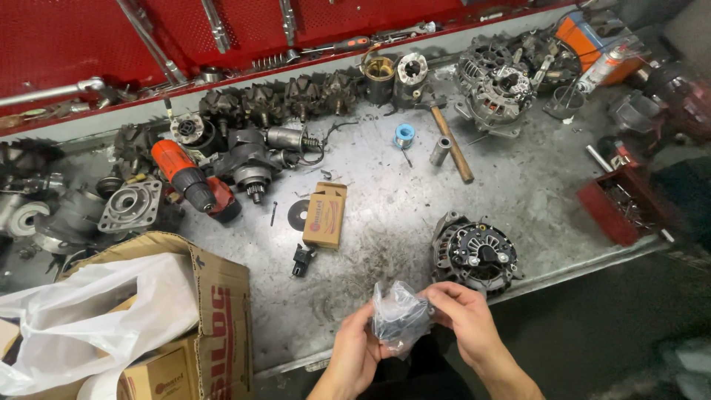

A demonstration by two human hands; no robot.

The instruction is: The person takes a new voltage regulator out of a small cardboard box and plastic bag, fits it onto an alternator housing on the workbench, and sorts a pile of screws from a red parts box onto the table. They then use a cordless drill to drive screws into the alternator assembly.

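Both hands hold a small clear plastic bag [400,317] with a dark part inside, just off the near edge of the metal workbench [385,222]. My left hand [354,354] grips the bag's left side from below. My right hand [465,320] pinches its right side near the top. An alternator [474,254] with a black end cover sits on the bench just beyond my right hand. A small brown cardboard box [326,215] lies further left, with a black connector piece [301,260] and a dark disc [299,214] beside it.
An open cardboard carton [218,296] with a white plastic bag [89,315] fills the near left. An orange drill [191,180], several rotors and housings line the back. A hammer [452,143], a second alternator [495,89], a spray can [603,67] and a red parts tray [622,204] are on the right.
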